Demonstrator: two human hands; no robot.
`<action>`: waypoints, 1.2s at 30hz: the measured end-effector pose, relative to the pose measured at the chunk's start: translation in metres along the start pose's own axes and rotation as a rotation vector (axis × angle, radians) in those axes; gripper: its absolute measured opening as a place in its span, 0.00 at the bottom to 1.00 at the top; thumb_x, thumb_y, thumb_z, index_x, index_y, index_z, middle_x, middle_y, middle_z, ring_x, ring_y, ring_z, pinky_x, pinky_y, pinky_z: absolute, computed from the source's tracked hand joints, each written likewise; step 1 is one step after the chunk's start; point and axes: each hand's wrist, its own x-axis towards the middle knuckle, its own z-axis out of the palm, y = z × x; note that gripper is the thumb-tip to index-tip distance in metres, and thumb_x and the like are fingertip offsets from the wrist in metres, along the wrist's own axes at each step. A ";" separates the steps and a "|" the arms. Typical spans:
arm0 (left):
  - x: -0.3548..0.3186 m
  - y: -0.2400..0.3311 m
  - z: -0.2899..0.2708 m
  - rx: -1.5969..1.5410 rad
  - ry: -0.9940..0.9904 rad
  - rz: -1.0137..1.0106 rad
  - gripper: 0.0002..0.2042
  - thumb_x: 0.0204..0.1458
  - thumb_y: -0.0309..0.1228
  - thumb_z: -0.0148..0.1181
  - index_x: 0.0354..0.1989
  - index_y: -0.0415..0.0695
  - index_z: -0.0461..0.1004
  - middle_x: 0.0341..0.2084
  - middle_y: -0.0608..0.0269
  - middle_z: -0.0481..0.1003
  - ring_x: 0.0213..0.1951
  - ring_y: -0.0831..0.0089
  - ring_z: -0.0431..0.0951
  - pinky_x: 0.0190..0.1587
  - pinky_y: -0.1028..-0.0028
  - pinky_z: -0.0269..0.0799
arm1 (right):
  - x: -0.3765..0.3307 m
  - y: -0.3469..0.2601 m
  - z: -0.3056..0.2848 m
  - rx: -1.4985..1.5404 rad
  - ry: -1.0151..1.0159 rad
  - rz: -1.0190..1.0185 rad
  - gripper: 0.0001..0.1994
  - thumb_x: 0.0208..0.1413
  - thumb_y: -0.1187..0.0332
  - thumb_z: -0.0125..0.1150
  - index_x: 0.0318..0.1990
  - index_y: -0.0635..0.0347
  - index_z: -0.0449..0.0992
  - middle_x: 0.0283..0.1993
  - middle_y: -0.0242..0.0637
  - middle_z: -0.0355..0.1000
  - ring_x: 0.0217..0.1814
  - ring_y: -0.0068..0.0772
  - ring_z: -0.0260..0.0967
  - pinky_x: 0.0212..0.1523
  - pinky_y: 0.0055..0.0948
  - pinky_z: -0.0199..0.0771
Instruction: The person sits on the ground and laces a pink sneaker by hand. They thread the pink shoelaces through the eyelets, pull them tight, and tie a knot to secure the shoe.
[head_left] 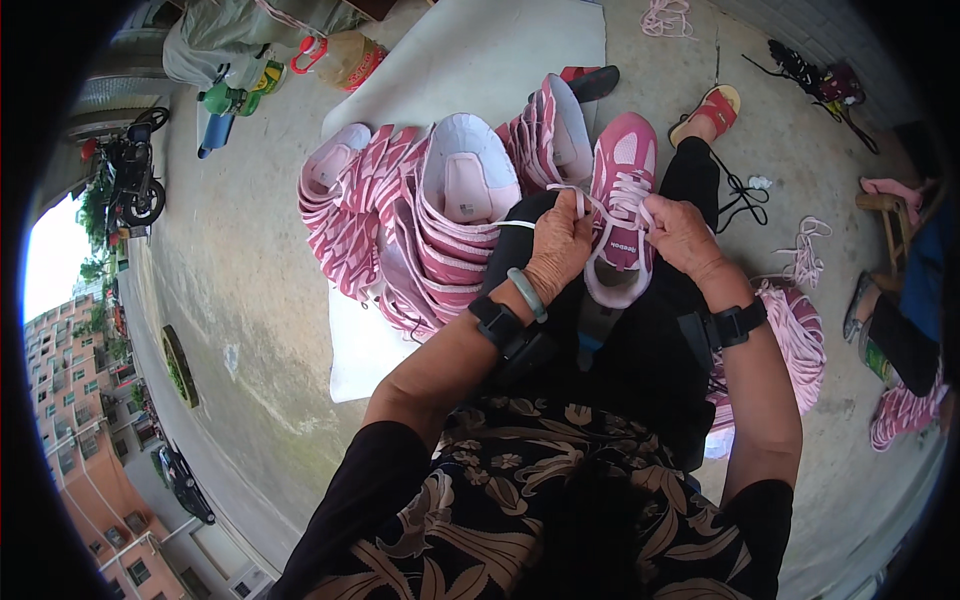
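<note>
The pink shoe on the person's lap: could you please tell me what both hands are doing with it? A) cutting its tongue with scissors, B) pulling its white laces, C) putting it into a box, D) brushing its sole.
B: the left hand and right hand each pinch a white lace above the pink shoe resting on the lap.

Outdoors in daylight: grey concrete floor [250, 250], parked motorbike [130, 180] at left, wooden stool [890, 215] at right.
</note>
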 end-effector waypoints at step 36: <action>-0.007 0.021 -0.001 0.638 -0.284 0.304 0.16 0.44 0.31 0.53 0.40 0.36 0.62 0.27 0.48 0.73 0.32 0.55 0.75 0.33 0.64 0.71 | -0.030 -0.007 0.018 -0.480 0.015 0.158 0.06 0.45 0.69 0.50 0.28 0.61 0.63 0.19 0.47 0.68 0.23 0.49 0.69 0.26 0.43 0.70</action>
